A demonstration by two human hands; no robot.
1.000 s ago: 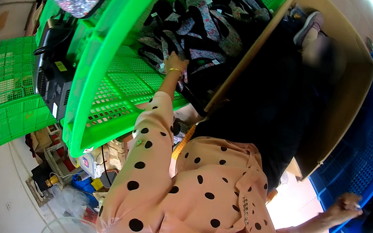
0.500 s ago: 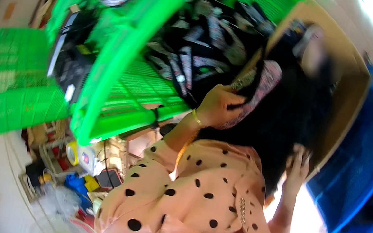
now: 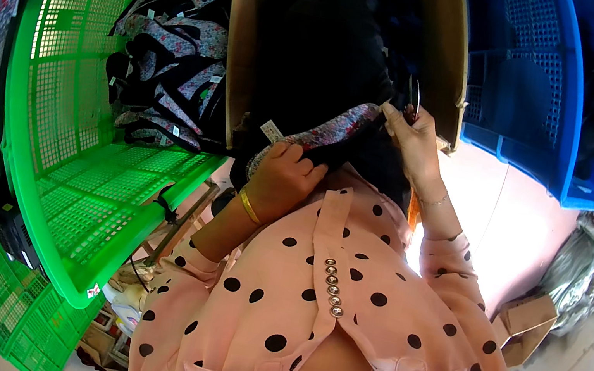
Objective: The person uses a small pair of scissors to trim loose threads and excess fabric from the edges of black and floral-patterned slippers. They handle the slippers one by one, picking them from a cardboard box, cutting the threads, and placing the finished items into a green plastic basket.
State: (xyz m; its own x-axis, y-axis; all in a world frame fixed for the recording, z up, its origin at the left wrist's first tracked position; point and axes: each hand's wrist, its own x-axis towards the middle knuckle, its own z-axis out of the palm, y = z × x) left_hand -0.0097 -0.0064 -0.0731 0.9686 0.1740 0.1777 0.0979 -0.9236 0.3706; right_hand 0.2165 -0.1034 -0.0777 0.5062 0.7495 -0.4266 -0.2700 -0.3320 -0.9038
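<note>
A floral fabric piece with black trim [image 3: 331, 130] lies across my lap, a small white label [image 3: 271, 131] standing up from its edge. My left hand [image 3: 283, 182] is closed around its near left end. At the far right end, my right hand [image 3: 416, 141] has thumb and fingertips pinched close to the black trim. Small scissors [image 3: 416, 95] with dark handles sit in that same hand, blades pointing away from me. Whether the right fingertips also grip the trim is hard to tell.
On the left, a green plastic basket [image 3: 45, 143] holds several similar floral pieces. A cardboard box [image 3: 440, 44] stands ahead with dark contents, and my black-clothed leg stretches over it. Blue plastic crates [image 3: 522, 105] stand on the right; a small carton [image 3: 525, 322] lies behind them.
My left hand has lowered the floral piece toward my lap. My right hand has come up from beside the box to the piece's end, scissors now visible. The view has turned.
</note>
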